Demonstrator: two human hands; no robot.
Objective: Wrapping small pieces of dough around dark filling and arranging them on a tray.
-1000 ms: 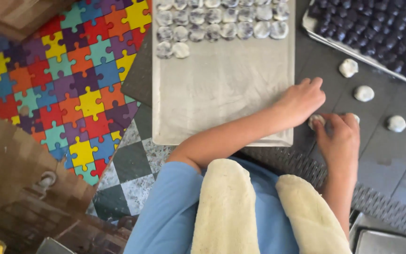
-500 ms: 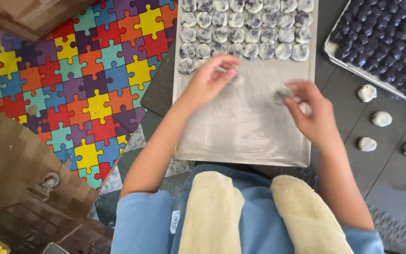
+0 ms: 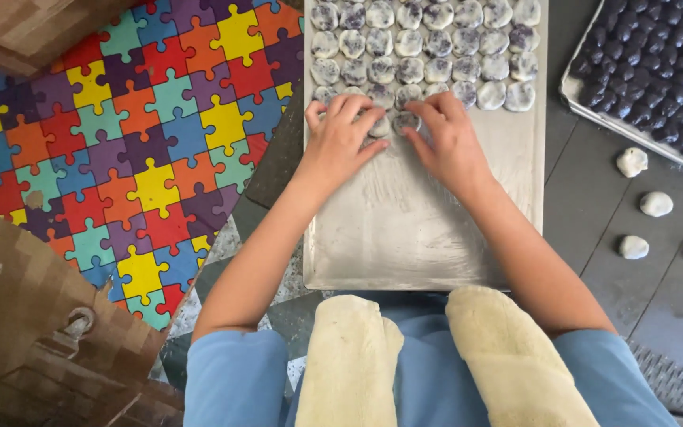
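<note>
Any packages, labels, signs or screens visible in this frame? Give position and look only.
None in view. Only a floured metal tray with rows of flattened pieces, a second tray of dark balls at upper right, and a puzzle-pattern floor mat at left.

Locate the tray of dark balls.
In the head view, the tray of dark balls sits at the top right, right of the floured tray, above four loose white dough pieces.

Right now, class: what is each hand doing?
Left hand: fingers bent, pressing a round floured dough piece on the metal tray.
Right hand: fingertips on another round dough piece; no closed grip.
</note>
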